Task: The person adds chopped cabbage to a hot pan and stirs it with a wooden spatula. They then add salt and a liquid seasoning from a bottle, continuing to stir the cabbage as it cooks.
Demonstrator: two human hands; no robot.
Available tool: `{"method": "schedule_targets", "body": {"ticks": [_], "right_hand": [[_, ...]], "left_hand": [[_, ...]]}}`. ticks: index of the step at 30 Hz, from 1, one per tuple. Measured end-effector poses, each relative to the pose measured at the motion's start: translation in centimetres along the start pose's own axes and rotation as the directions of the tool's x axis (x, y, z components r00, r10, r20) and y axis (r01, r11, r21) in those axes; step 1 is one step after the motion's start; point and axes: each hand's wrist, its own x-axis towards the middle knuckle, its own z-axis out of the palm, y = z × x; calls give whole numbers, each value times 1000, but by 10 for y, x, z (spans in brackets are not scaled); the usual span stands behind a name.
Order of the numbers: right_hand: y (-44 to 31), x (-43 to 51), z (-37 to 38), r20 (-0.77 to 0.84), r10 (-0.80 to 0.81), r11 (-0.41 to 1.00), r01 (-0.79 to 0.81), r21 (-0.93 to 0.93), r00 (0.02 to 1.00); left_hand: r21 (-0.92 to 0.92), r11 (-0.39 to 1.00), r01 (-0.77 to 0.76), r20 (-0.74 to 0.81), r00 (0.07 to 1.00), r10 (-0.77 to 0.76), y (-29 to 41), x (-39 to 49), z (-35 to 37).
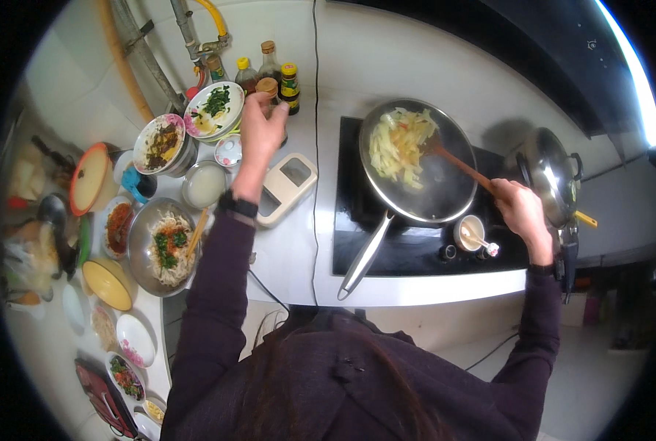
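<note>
My right hand [521, 212] grips the handle of a wooden spatula [466, 168]. Its blade rests among sliced pale green vegetables, perhaps cabbage [402, 146], in a frying pan [443, 193] that gives off steam. The pan sits on a black glass cooktop [355, 253], its metal handle pointing toward me. My left hand [264, 129] is at the neck of a cork-topped glass bottle [267, 86]; the hand hides much of the bottle, and whether the fingers are closed around it is unclear. A small cup [467, 229] with a spoon [479, 241] in it stands by the cooktop knobs.
Behind my left hand are several sauce bottles [289, 88]. Bowls of chopped greens [215, 105] and dark seasoning [162, 146] stand left of it, near a beige container [288, 187]. A steel bowl of shredded food [140, 242] holds chopsticks. A lidded pot [548, 171] stands at right.
</note>
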Motion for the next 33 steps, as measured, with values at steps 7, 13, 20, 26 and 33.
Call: {"method": "schedule_targets", "body": {"ticks": [7,13,20,26,33], "right_hand": [[15,18,-1,-22,26,910,-33,-414,999],[-26,8,49,104,-253,869,274,-412,962],[-82,-50,-103,418,45,941,102,-324,907],[-56,-54,-5,244,67,979,-16,-205,967],[-23,-8,60,-62,40,998,-38,40,997]], "left_hand": [[-401,840,366,576,814,-80,89,-197,-47],[-300,422,856,813,461,-356,78,-272,-33],[-187,83,979,934,203,-293,61,-282,-17],[-207,74,976,925,220,-311,66,-295,-12],[-208,64,976,927,218,-306,69,-298,-3]]}}
